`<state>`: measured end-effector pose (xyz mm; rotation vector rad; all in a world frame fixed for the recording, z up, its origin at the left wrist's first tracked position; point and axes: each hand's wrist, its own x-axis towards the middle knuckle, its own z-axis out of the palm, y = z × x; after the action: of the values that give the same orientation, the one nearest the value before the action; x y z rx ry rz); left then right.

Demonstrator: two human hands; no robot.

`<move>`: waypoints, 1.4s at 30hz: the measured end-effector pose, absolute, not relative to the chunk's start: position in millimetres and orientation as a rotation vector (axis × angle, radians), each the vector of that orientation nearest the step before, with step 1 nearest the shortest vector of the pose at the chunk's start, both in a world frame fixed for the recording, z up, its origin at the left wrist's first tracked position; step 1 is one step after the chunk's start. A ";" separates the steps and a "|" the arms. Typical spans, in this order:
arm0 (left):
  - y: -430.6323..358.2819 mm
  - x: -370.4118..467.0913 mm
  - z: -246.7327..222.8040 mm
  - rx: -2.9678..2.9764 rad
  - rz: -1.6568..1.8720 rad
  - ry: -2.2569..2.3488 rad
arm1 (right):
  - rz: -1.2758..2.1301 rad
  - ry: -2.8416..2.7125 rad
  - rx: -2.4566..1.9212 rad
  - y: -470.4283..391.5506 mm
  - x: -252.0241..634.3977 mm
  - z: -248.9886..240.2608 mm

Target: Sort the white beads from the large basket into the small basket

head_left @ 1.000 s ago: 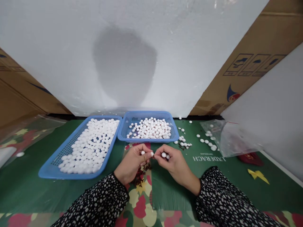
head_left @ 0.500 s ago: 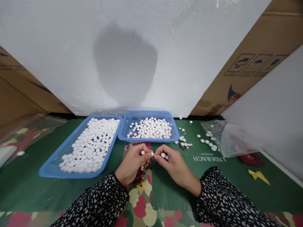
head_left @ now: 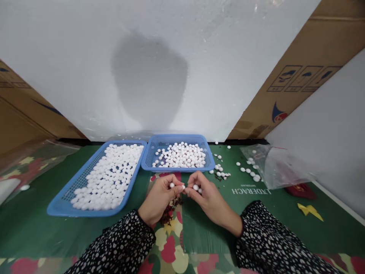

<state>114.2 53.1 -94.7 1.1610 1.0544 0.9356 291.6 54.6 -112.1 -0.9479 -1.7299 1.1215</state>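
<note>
My left hand (head_left: 156, 198) is closed, with a small white ball (head_left: 172, 185) showing inside its curled fingers. Its thumb and forefinger pinch another white piece right where the two hands meet. Opposite it, my right hand (head_left: 212, 203) is closed too, holding a couple of small white balls (head_left: 196, 187) against its fingers. Its thumb and fingertip touch the pinched piece; anything tiny between those tips cannot be made out. Below the left hand lies a heap of small dark red bits (head_left: 169, 215). Just beyond both hands stands a blue basket (head_left: 178, 169) with many white balls.
A longer blue basket (head_left: 58, 205) full of white balls stands to the left. Loose white balls (head_left: 252, 174) lie on the right beside a clear plastic bag (head_left: 288, 169). Yellow scraps (head_left: 310, 211) lie farther right. A white panel (head_left: 213, 76) rises behind the baskets.
The view has shifted very slightly. Both hands keep nearly the same pose, fingertips together at the small white piece; the balls and baskets stay where they were.
</note>
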 end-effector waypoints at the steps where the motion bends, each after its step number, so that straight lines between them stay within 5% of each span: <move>1: 53.3 114.6 -94.7 1.137 0.934 1.042 | 1.133 -1.745 -0.920 56.1 293.2 -110.7; 8: 54.3 112.5 -88.0 1.099 0.933 0.989 | 1.142 -1.923 -0.805 64.2 296.2 -97.2; 19: 61.6 91.3 -80.4 1.296 0.694 1.099 | 0.459 -2.029 -1.093 167.0 278.4 -66.1; 23: 60.1 88.2 -75.7 1.215 0.691 1.114 | 0.463 -2.199 -1.020 184.8 270.0 -75.8; 37: 64.0 92.9 -84.1 1.317 0.891 1.152 | 0.316 -2.083 -0.819 92.2 290.1 -109.2; 42: 65.0 93.4 -84.8 1.283 0.930 1.112 | 0.328 -2.389 -1.089 78.3 279.3 -124.7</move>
<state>93.4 65.0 -84.8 1.2828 1.1124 0.9303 279.3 78.3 -124.7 -1.0892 -2.3894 0.3279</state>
